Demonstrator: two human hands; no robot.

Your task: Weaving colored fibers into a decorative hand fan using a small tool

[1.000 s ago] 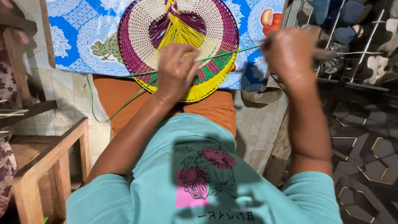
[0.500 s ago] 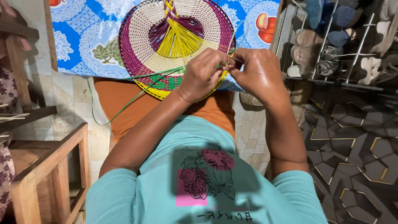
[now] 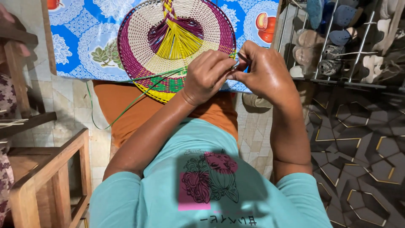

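A home: a shoe rack [image 3: 337, 42] full of sandals stands right of the floral-clothed desk [image 3: 84, 46], on tiled floor [image 3: 363, 139].

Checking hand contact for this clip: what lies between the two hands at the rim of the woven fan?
In the head view, left hand and right hand nearly meet; only a small metal tool and the woven fan edge show between them.

A: Where is there room around the fan [image 3: 177, 46]?
B: Left of it, over bare blue cloth [image 3: 80, 46]. Right, the shoe rack [image 3: 337, 42] stands close.
A: And below?
B: The green strands [image 3: 139, 95] trail across the lap; a wooden stool [image 3: 50, 169] blocks the lower left.
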